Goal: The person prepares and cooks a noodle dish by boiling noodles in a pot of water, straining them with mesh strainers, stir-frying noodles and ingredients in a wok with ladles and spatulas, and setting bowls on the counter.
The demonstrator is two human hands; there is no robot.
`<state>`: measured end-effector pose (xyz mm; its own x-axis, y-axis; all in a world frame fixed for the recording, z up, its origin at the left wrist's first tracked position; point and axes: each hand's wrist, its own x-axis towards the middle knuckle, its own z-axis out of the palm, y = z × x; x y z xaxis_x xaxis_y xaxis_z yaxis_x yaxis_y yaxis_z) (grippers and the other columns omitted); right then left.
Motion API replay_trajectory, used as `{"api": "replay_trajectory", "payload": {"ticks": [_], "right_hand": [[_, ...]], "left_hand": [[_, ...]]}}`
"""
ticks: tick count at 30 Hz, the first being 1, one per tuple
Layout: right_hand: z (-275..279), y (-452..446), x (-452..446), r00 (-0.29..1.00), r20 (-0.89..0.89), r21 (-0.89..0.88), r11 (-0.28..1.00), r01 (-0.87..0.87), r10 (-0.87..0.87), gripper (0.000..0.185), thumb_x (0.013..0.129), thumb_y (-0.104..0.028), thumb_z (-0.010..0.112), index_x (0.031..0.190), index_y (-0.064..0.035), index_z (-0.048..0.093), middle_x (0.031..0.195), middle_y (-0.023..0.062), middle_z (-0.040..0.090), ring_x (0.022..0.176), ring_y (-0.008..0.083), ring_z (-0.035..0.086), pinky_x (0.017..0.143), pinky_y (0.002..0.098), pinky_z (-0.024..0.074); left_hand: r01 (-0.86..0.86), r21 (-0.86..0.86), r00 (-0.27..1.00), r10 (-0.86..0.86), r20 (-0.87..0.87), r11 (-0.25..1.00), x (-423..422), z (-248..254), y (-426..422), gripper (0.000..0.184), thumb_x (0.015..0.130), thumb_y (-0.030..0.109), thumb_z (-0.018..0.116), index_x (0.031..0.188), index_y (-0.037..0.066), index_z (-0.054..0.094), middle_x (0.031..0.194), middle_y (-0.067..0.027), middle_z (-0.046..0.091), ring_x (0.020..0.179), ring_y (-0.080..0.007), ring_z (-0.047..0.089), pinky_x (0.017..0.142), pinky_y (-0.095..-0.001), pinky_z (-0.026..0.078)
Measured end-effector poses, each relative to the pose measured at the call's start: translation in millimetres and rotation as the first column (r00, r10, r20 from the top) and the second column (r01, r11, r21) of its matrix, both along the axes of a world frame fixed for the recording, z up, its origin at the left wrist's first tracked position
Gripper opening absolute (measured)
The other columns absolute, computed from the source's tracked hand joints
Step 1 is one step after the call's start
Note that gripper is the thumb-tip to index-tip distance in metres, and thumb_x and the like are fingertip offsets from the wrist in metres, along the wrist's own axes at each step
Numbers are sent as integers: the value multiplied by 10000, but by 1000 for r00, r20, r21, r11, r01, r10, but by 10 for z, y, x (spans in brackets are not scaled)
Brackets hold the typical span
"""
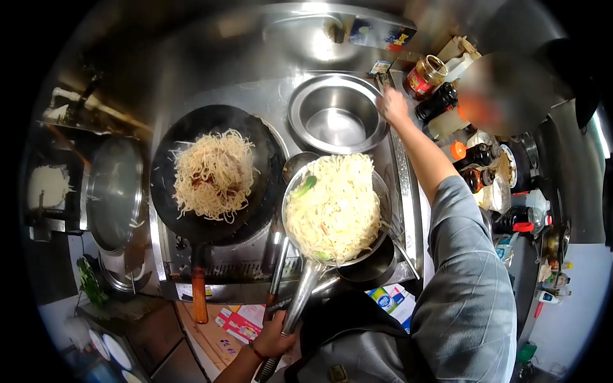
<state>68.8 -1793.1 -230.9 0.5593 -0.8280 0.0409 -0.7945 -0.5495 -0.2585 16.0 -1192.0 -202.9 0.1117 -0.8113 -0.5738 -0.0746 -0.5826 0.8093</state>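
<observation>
My left hand (274,337) is closed around the long handle of a strainer (310,281). Pale noodles (335,207) fill it, with bits of green leaf among them. A ladle (297,167) lies beside the strainer, its handle running down near the same hand. My right hand (393,107) reaches far forward, past the rim of a steel pot (300,131). Its fingers are closed at thin dark prongs (385,80), too small to name. On the left, a black wok (169,191) with a wooden handle holds browned noodles (214,175).
Bottles and jars, including a red-labelled jar (421,80), crowd the right side. A dark pan (370,268) sits under the strainer. A large steel pot (115,191) stands at the left. Printed cardboard (239,322) lies below the stove edge.
</observation>
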Motion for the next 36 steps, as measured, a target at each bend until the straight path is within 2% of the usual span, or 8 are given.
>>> {"api": "replay_trajectory", "payload": {"ticks": [6, 12, 16, 19, 20, 28, 35, 36], "right_hand": [[1030, 633, 1688, 489, 254, -792, 470, -390, 834, 402, 767, -103, 602, 1152, -35, 504, 1182, 195, 500, 1075, 368, 478, 889, 418, 410], [1439, 713, 1622, 779, -210, -248, 738, -627, 591, 581, 895, -519, 305, 1120, -53, 569, 1162, 189, 538, 1134, 351, 454, 978, 486, 313], [1095, 666, 398, 565, 127, -610, 513, -604, 815, 218, 782, -86, 587, 988, -17, 573, 1039, 182, 571, 962, 352, 530, 806, 405, 445], [778, 2005, -1088, 855, 403, 434, 755, -492, 326, 90, 862, -27, 501, 861, -2, 587, 749, 80, 602, 669, 178, 609, 580, 297, 509], [854, 2558, -1494, 898, 433, 873, 216, -438, 70, 78, 857, -35, 527, 846, 12, 589, 701, 77, 601, 610, 165, 616, 527, 271, 515], [-75, 3353, -2368, 859, 257, 298, 882, 364, -442, 626, 654, -298, 734, 1023, 54, 371, 949, 196, 500, 877, 266, 519, 760, 339, 426], [-36, 4081, -2591, 895, 155, 677, 705, 213, -419, 429, 741, -266, 675, 988, 22, 475, 808, 165, 581, 724, 238, 588, 649, 325, 492], [607, 4343, -2289, 852, 30, 967, 232, 109, -523, 487, 749, -379, 689, 991, 10, 524, 797, 132, 608, 687, 221, 593, 638, 326, 501]], "left_hand": [[-6, 101, 1000, 8, -19, 995, -44, 251, -88, 572, 755, 158, 598, 1241, 16, 333, 971, -240, 556, 855, -358, 603, 679, -380, 486], [-11, 145, 1000, 14, -17, 989, -82, 334, -59, 628, 741, 140, 603, 1258, 0, 274, 935, -263, 563, 835, -410, 592, 674, -409, 488], [23, 126, 1000, -24, 10, 992, -49, 381, 2, 547, 737, 127, 601, 1165, -13, 291, 808, -245, 584, 740, -410, 608, 618, -423, 494], [13, 204, 999, -5, -39, 979, -32, 395, 35, 441, 739, 131, 607, 1057, 12, 326, 783, -235, 577, 726, -389, 614, 600, -419, 482], [29, 209, 999, -20, -44, 977, -48, 336, 79, 441, 739, 131, 607, 1057, 12, 326, 783, -235, 577, 726, -389, 614, 600, -419, 482], [-46, 121, 999, 43, 23, 992, -129, 327, -8, 366, 692, 111, 602, 970, 9, 387, 690, -121, 499, 626, -221, 555, 565, -322, 445], [-53, 39, 999, 53, 11, 998, -171, 450, -104, 372, 688, 91, 572, 1019, -9, 433, 703, -139, 568, 499, -207, 583, 474, -329, 475], [-42, 34, 999, 41, 25, 999, -169, 411, -91, 377, 684, 74, 566, 1024, -13, 429, 695, -131, 562, 499, -200, 581, 464, -321, 475]]}}
